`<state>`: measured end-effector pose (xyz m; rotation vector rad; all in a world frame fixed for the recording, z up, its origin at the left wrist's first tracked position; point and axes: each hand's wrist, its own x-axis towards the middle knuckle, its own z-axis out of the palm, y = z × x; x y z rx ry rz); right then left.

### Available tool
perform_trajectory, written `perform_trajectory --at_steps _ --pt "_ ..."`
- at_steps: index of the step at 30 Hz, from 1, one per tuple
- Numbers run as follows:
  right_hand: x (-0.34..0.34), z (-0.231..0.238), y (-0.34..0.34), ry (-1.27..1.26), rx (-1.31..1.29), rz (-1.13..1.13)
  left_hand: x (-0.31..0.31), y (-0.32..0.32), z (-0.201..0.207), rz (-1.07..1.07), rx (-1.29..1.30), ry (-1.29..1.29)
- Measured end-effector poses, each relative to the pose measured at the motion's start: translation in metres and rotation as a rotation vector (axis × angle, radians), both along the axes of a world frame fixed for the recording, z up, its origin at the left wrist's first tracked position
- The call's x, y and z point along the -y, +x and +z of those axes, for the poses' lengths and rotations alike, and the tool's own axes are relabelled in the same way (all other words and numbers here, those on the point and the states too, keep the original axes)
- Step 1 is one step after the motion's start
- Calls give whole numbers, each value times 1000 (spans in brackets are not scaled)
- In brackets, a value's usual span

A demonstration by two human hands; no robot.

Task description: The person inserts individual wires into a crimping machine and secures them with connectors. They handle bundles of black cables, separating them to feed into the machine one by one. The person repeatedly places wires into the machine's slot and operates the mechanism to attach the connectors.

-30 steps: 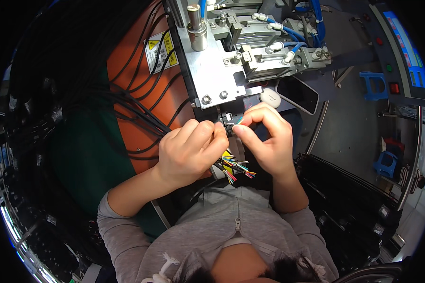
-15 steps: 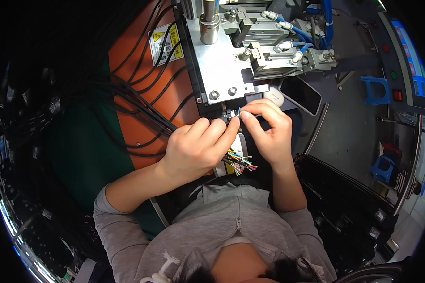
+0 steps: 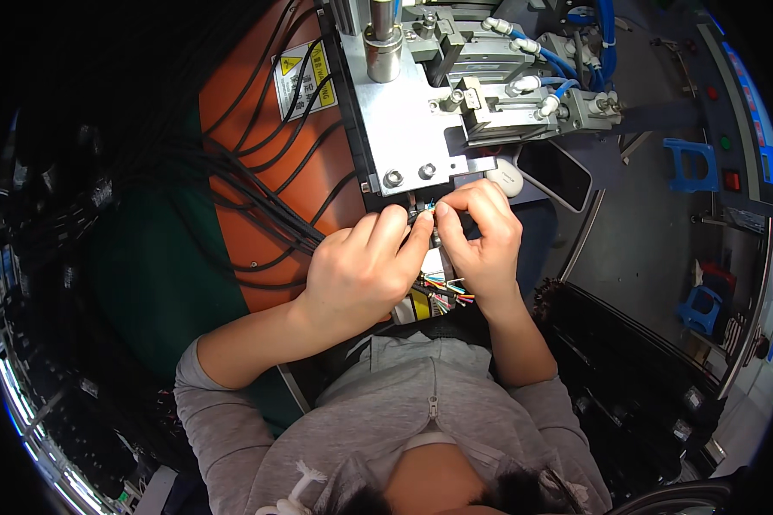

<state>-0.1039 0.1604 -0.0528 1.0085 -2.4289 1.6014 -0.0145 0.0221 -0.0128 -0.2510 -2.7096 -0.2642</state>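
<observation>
My left hand (image 3: 356, 262) is closed, fingers curled, with its thumb and index fingertips pinched at a small cluster of thin coloured wires (image 3: 431, 206). From the right, my right hand (image 3: 485, 236) pinches the same wires between thumb and index finger, its fingertips almost touching the left ones. The wires are at the small dark fixture under the front edge of a metal machine plate (image 3: 408, 142); their exact ends are hidden by my fingers. Below my hands lie several black cables' stripped ends with multicoloured wires (image 3: 445, 293). Black cables (image 3: 270, 210) run in from the left behind my left hand.
Pneumatic cylinders (image 3: 507, 116) with blue hoses stand on the machine at the top. A phone (image 3: 558, 174) and a round white case (image 3: 504, 178) lie right of the plate. An orange panel (image 3: 266, 146) is at left; blue stools (image 3: 691, 166) stand on the floor at right.
My right hand has shifted slightly left and its fingers have drawn closer together at the wires. My left hand stays near the same spot. The view has shifted slightly.
</observation>
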Motion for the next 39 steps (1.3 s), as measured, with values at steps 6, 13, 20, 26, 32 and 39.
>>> perform_trajectory --at_steps 6,13,20,26,32,39 --pt "-2 -7 0 -81 456 0 4 -1 -4 -17 -32 84" --pt "-5 -16 -1 -146 667 45 8 -4 -5 -13 -30 96" --pt "5 2 -2 -91 -106 9 12 -4 0 -5 -31 154" --pt "-3 -7 -1 -110 407 -4 12 6 12 13 142 83" --pt "-9 5 -5 -209 53 200 13 8 12 90 166 3" --pt "-6 21 -9 -243 -74 646 25 1 6 -68 77 175"
